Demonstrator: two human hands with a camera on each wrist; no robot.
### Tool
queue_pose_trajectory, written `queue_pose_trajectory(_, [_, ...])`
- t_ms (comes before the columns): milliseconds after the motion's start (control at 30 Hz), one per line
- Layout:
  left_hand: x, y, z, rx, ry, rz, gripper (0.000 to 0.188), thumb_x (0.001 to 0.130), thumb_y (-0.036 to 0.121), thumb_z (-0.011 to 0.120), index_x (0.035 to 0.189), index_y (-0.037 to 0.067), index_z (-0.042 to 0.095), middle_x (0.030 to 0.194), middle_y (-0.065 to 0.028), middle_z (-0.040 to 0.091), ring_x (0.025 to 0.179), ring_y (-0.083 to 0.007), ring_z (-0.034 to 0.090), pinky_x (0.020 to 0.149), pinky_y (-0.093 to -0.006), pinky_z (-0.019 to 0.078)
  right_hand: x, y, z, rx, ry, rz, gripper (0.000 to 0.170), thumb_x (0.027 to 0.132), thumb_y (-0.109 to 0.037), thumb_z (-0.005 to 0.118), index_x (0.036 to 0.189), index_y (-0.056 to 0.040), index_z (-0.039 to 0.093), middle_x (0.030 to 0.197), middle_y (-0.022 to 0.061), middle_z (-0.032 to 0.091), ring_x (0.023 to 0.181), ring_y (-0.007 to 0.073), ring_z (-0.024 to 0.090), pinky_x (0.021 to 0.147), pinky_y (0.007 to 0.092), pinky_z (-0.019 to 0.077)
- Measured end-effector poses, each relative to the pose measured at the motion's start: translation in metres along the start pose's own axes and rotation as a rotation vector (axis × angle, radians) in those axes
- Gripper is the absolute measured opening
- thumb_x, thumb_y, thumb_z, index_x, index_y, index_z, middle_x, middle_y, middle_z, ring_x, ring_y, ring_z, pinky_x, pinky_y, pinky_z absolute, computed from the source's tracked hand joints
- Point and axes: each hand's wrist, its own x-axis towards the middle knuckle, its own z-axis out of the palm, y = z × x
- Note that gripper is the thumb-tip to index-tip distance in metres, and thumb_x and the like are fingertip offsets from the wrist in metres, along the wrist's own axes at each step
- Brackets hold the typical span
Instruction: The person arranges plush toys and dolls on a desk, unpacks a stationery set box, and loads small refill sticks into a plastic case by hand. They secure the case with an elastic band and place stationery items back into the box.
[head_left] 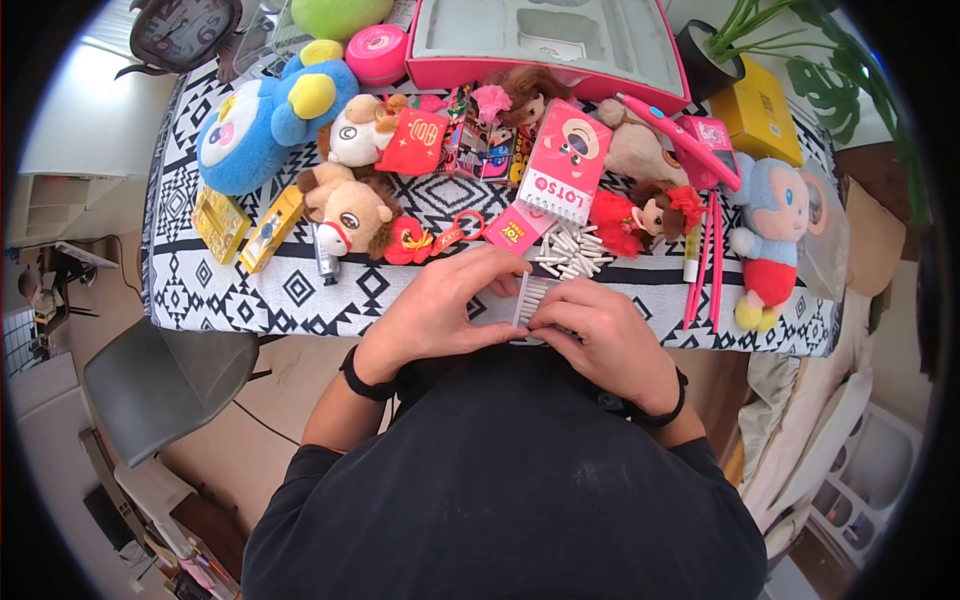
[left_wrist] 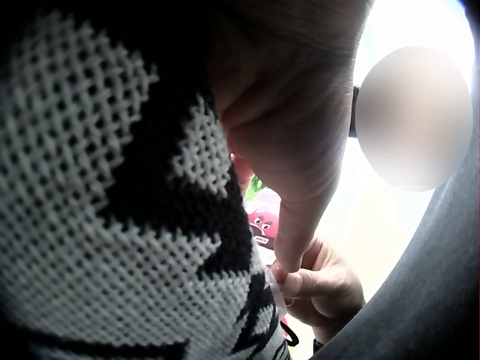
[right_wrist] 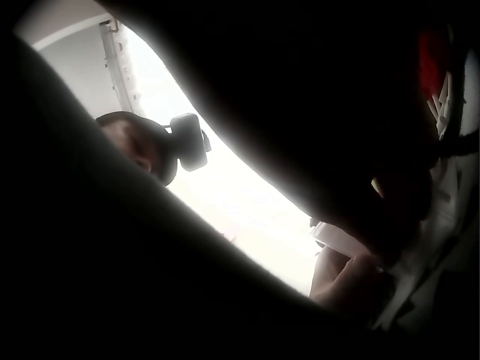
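In the head view my left hand (head_left: 440,310) holds a small clear plastic box (head_left: 520,300) by its ends, between thumb and fingers. Short white sticks (head_left: 534,296) stand in rows in it. My right hand (head_left: 612,328) has its fingers curled in against the box's right side, the fingertips pinched together over the sticks; what lies between them is mostly hidden. Just beyond the hands lies a loose pile of white sticks (head_left: 572,250). The left wrist view shows the right hand (left_wrist: 326,289) meeting the left one at the box. The right wrist view is mostly dark.
Behind the pile lie a pink notebook (head_left: 565,160) and a red-dressed doll (head_left: 640,215). Plush toys, including a brown horse (head_left: 345,205) and a blue one (head_left: 775,235), line both sides. A large pink box (head_left: 440,72) sits at the back. Pink sticks (head_left: 714,270) lie right.
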Motion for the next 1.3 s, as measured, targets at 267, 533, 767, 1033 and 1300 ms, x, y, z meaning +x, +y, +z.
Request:
queue_pose_trajectory(267, [0.0009,0.0009,0.0002,-0.003,-0.002,0.0,0.071,0.082,0.017,0.108,0.143,0.001,0.074,0.132,-0.0132,0.081,0.108,-0.0272,0.084,0.095,-0.0393,0.0687,0.0007,-0.0012,-0.001,-0.038,0.065,0.019,0.016,0.093,-0.007,0.092,0.105,-0.0026,0.083,0.104,0.0101,0.076,0.097,0.0335,0.077,0.084,0.0463,0.0637])
queue_pose_trajectory(533, [0.0011,0.0007,0.0001,-0.003,-0.004,0.014,0.072,0.082,0.017,0.108,0.143,0.0,0.074,0.133,-0.0131,0.08,0.106,-0.0259,0.085,0.094,-0.0385,0.0691,-0.0021,-0.0016,-0.0063,-0.135,0.047,0.034,0.013,0.092,-0.012,0.092,0.095,-0.0049,0.082,0.091,0.0081,0.07,0.082,0.0317,0.075,0.073,0.0466,0.0613])
queue_pose_trajectory(767, [0.001,-0.0011,0.0002,-0.012,-0.014,0.015,0.071,0.083,0.016,0.107,0.143,0.0,0.074,0.132,-0.0132,0.08,0.106,-0.0258,0.085,0.093,-0.0383,0.0693,-0.0005,0.0,-0.0022,-0.177,0.022,0.016,0.012,0.091,-0.013,0.091,0.093,-0.0052,0.082,0.087,0.0084,0.071,0.081,0.0313,0.075,0.071,0.0458,0.0606])
queue_pose_trajectory(1033, [0.0006,-0.0009,0.0006,-0.006,-0.009,0.015,0.071,0.083,0.016,0.107,0.143,0.0,0.074,0.13,-0.0128,0.08,0.105,-0.0253,0.084,0.093,-0.0383,0.0691,0.0012,0.0002,-0.0016,-0.188,0.015,0.016,0.013,0.093,-0.015,0.09,0.091,-0.0054,0.081,0.087,0.0081,0.071,0.082,0.0312,0.076,0.072,0.0464,0.0624])
queue_pose_trajectory(1300, [0.0012,0.0003,0.0004,-0.009,-0.008,0.012,0.07,0.083,0.016,0.107,0.143,0.0,0.075,0.129,-0.0123,0.08,0.104,-0.025,0.084,0.093,-0.038,0.0688,0.0016,0.0024,-0.001,-0.302,0.209,0.071,0.01,0.092,-0.01,0.089,0.093,-0.0059,0.08,0.089,0.0077,0.07,0.083,0.0308,0.075,0.073,0.0455,0.061])
